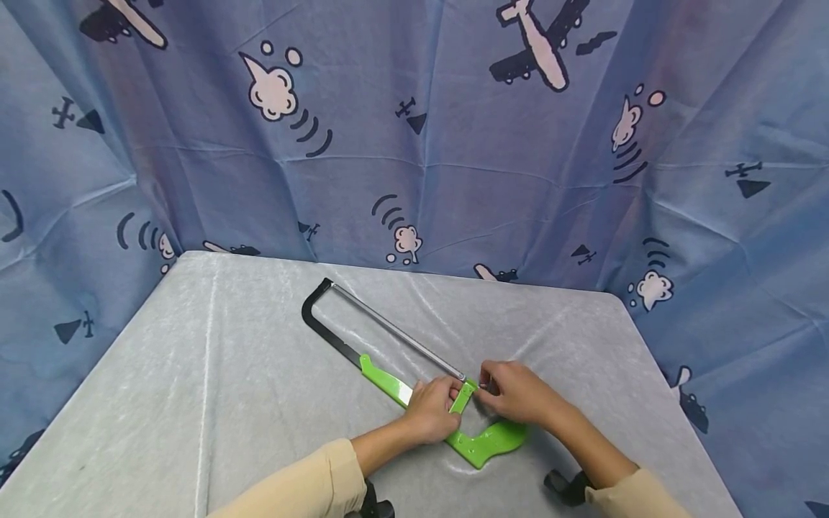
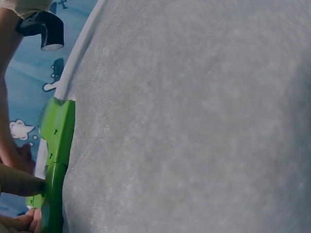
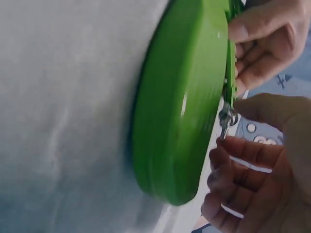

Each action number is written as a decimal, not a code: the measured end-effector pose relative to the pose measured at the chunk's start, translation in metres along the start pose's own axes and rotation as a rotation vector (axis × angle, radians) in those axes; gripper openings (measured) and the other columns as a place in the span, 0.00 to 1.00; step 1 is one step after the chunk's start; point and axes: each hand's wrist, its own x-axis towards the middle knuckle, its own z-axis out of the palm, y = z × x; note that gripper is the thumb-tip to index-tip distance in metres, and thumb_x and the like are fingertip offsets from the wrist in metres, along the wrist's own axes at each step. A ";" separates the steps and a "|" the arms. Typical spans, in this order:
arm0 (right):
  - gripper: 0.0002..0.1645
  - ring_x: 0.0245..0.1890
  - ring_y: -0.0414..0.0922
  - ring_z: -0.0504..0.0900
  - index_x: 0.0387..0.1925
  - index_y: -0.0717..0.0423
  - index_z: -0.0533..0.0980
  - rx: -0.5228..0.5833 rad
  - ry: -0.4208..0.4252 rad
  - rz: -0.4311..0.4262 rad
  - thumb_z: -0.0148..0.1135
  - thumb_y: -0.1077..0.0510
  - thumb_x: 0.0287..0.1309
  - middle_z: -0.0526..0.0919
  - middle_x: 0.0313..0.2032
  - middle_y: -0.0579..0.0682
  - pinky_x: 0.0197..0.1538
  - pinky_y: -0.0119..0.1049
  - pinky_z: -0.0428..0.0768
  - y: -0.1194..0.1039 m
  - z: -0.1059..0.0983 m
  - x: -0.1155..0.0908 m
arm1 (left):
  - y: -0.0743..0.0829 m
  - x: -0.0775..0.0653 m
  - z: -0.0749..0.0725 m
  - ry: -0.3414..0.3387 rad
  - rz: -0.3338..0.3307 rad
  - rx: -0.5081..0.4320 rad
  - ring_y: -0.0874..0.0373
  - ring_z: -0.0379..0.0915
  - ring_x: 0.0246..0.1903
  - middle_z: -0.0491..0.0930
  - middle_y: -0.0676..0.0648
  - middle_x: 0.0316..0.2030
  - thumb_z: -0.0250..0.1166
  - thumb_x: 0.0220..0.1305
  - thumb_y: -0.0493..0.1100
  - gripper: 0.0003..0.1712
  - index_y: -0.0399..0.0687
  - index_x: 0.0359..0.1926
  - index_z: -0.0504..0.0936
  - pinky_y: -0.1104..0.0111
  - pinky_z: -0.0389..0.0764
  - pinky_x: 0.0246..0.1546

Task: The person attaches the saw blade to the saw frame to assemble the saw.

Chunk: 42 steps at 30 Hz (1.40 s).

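Note:
A hacksaw (image 1: 383, 378) with a green handle (image 1: 501, 437) and a black front frame (image 1: 311, 316) lies slantwise on the table. Its straight metal blade bar (image 1: 398, 332) runs from the black tip to the green post by the handle. My left hand (image 1: 430, 416) grips the green frame around that post. With thumb and index finger, my right hand (image 1: 518, 394) pinches a silver wing nut (image 3: 227, 117) behind the post, seen in the right wrist view. In the left wrist view the green frame (image 2: 58, 141) shows at the left side, with fingertips along it.
A pale grey cloth covers the table (image 1: 142, 374). Behind and beside it hangs a blue curtain (image 1: 363, 108) printed with planes and clouds. Dark camera mounts (image 1: 566, 489) sit at both wrists, close over the table.

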 end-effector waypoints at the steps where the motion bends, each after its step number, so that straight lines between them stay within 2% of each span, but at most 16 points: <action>1: 0.10 0.21 0.35 0.67 0.28 0.52 0.75 -0.041 0.014 -0.002 0.70 0.56 0.53 0.73 0.21 0.40 0.26 0.32 0.69 -0.002 0.000 -0.001 | 0.000 0.000 0.000 0.002 0.002 0.001 0.68 0.67 0.30 0.77 0.55 0.33 0.65 0.42 0.32 0.26 0.40 0.49 0.80 0.71 0.62 0.40; 4: 0.16 0.22 0.37 0.67 0.27 0.52 0.74 -0.133 0.038 0.007 0.75 0.53 0.46 0.74 0.22 0.42 0.27 0.34 0.68 -0.008 0.002 -0.001 | 0.000 0.000 -0.001 0.004 0.003 0.002 0.68 0.68 0.30 0.77 0.55 0.33 0.65 0.42 0.32 0.26 0.40 0.49 0.80 0.71 0.63 0.40; 8: 0.19 0.22 0.38 0.66 0.26 0.51 0.73 -0.179 0.059 0.022 0.78 0.53 0.43 0.73 0.22 0.42 0.26 0.35 0.67 -0.010 0.005 -0.002 | 0.000 0.000 -0.001 -0.003 0.002 0.000 0.68 0.67 0.30 0.77 0.55 0.33 0.65 0.42 0.32 0.26 0.40 0.49 0.80 0.71 0.62 0.40; 15: 0.19 0.22 0.38 0.67 0.25 0.51 0.72 -0.184 0.057 0.071 0.79 0.53 0.44 0.74 0.21 0.42 0.26 0.36 0.68 -0.010 0.006 -0.001 | 0.001 -0.001 -0.001 -0.011 -0.002 -0.008 0.68 0.67 0.30 0.76 0.55 0.33 0.64 0.43 0.32 0.25 0.40 0.48 0.79 0.71 0.61 0.39; 24: 0.17 0.22 0.36 0.67 0.25 0.50 0.74 -0.150 0.044 0.051 0.78 0.53 0.45 0.73 0.21 0.40 0.26 0.34 0.68 -0.007 0.005 -0.001 | 0.001 -0.001 0.000 -0.007 0.001 -0.001 0.68 0.66 0.30 0.76 0.55 0.33 0.63 0.42 0.32 0.25 0.40 0.48 0.79 0.71 0.62 0.39; 28: 0.16 0.22 0.35 0.67 0.25 0.49 0.74 -0.095 0.014 0.041 0.77 0.53 0.47 0.72 0.21 0.38 0.26 0.33 0.67 -0.004 0.004 -0.001 | 0.000 -0.001 0.000 -0.006 0.002 0.001 0.68 0.66 0.30 0.75 0.55 0.33 0.63 0.42 0.32 0.25 0.40 0.48 0.79 0.71 0.62 0.40; 33: 0.13 0.21 0.32 0.69 0.25 0.48 0.74 0.030 -0.036 0.013 0.74 0.54 0.52 0.72 0.20 0.36 0.26 0.31 0.70 0.006 0.003 0.000 | 0.000 -0.001 0.000 -0.004 0.004 0.002 0.68 0.66 0.31 0.76 0.55 0.33 0.64 0.42 0.33 0.25 0.40 0.48 0.79 0.71 0.62 0.40; 42: 0.08 0.22 0.33 0.71 0.29 0.57 0.79 0.321 -0.157 -0.059 0.65 0.58 0.62 0.77 0.22 0.41 0.27 0.30 0.72 0.025 0.002 0.001 | 0.000 -0.001 0.000 -0.001 0.001 -0.013 0.68 0.67 0.30 0.76 0.56 0.32 0.64 0.42 0.32 0.25 0.41 0.48 0.80 0.71 0.61 0.39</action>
